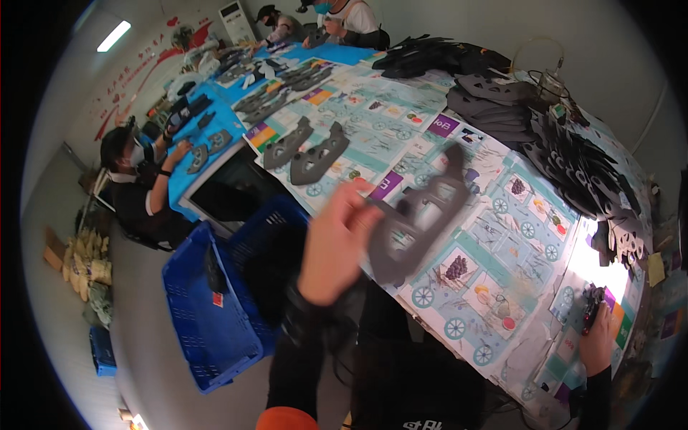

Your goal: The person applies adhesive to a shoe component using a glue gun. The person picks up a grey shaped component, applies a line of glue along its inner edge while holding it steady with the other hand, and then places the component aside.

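Observation:
My left hand (335,240) grips the left edge of a dark grey moulded plastic part (430,226) with cut-out openings, raised above the table near its front edge. The part is slightly blurred. At the far right my right hand (598,342) is closed around a small dark object (593,304) beside a bright patch of light; its exact kind cannot be made out. Two similar grey parts, a left one (287,145) and a right one (320,155), lie on the patterned table cover (494,283) beyond my left hand.
Heaps of dark parts (494,107) line the far and right sides of the table. Blue plastic crates (215,322) stand on the floor at left. One person (136,175) works at the left blue-covered table (183,208); two more sit at the far end.

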Demonstrator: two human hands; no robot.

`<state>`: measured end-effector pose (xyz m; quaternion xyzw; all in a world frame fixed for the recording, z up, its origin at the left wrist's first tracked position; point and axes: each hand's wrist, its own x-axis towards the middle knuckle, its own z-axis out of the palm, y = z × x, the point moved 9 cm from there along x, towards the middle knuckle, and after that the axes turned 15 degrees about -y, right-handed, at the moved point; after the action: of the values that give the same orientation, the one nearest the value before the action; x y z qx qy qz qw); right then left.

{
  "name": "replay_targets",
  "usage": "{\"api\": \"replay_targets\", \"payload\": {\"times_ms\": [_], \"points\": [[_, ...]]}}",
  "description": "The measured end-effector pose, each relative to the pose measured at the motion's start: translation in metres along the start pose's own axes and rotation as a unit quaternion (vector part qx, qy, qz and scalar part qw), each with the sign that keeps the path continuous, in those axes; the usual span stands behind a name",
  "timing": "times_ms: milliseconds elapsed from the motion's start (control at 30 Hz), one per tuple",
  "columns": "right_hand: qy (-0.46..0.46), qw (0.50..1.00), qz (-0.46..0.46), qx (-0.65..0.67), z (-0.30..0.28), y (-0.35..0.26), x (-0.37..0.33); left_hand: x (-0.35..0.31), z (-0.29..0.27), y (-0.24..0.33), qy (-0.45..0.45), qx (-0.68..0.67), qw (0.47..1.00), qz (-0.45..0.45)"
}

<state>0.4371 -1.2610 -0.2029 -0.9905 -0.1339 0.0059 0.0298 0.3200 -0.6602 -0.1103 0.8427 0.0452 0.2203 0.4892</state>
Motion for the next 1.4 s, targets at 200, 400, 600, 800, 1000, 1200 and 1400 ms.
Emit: {"api": "replay_targets", "payload": {"times_ms": [200, 400, 600, 800, 1000, 1200, 1400], "points": [[0.011, 0.999, -0.026, 0.036, -0.011, -0.021, -0.003, 0.101, -0.089, -0.163, -0.026, 0.093, 0.992, -0.076], [0.028, 0.994, -0.042, 0.093, -0.029, -0.025, -0.009, 0.132, -0.084, -0.170, -0.057, 0.359, 0.930, -0.050], [0.003, 0.999, -0.035, 0.020, -0.027, -0.028, -0.009, 0.174, 0.055, -0.006, -0.181, 0.253, 0.947, 0.079], [-0.022, 0.999, -0.009, 0.036, -0.023, -0.020, -0.004, 0.189, 0.301, 0.095, -0.444, 0.216, 0.862, 0.113], [-0.017, 0.998, -0.015, 0.062, -0.023, -0.017, -0.007, 0.223, 0.434, 0.131, -0.293, 0.250, 0.906, 0.174], [-0.002, 0.996, -0.029, 0.082, -0.026, -0.014, -0.010, 0.241, 0.509, 0.092, -0.386, 0.006, 0.914, -0.124], [-0.013, 0.995, -0.017, 0.100, -0.024, -0.012, -0.011, 0.244, 0.521, 0.081, -0.374, -0.164, 0.891, -0.198]]}}
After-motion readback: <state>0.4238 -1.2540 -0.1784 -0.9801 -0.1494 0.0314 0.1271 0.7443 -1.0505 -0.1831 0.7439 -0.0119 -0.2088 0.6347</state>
